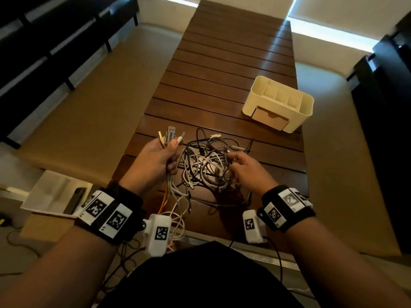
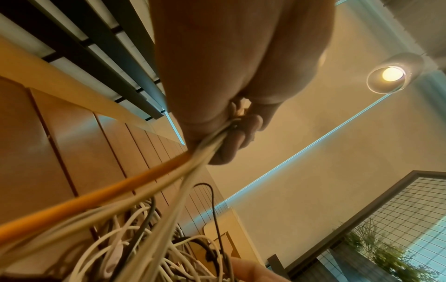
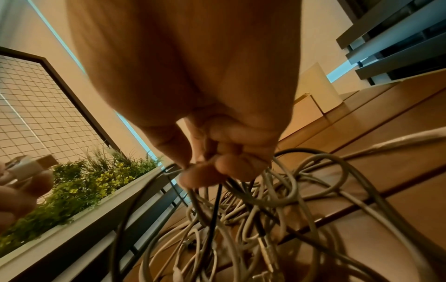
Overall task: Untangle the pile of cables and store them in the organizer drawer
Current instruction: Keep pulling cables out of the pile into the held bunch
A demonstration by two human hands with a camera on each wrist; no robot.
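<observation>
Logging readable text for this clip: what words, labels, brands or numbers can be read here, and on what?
None can be read.
Black-and-white square marker patterns on the black wristbands and white wrist camera housings: codes, not words.
Tiny marks by the markers: too small.
Cream plastic desk organizer: no label visible.

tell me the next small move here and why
Probably draw the left hand up and away from the cable pile while the right hand pins the tangle: the left grip already bunches several plug ends whose cords trail back into the pile, and the organizer drawer looks closed.
</observation>
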